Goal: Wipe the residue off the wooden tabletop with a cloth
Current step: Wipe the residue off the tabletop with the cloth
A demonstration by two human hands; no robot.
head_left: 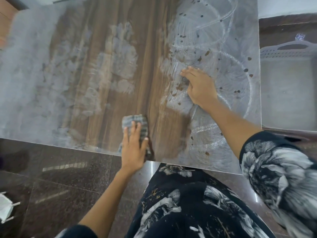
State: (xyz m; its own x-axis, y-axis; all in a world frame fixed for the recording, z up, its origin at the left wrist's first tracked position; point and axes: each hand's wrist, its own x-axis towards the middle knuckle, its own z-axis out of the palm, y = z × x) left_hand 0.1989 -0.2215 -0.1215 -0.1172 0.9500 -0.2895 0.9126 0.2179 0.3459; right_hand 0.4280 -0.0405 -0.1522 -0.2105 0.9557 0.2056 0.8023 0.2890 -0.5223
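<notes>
Your left hand [133, 148] lies flat, fingers open, on the checked cloth [137, 123] at the table [96, 71] near edge. Right hand [199, 87], fingers loosely curled & holding nothing, touches white residue [228, 69] w/ brown spots further right.

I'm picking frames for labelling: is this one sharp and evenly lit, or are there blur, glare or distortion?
Head view: slightly soft overall, the left of the tabletop haziest; the cloth under the left hand is a little smeared; the right hand is clearer. Glare streaks show on the floor. The wide lens makes the table edges converge.
</notes>
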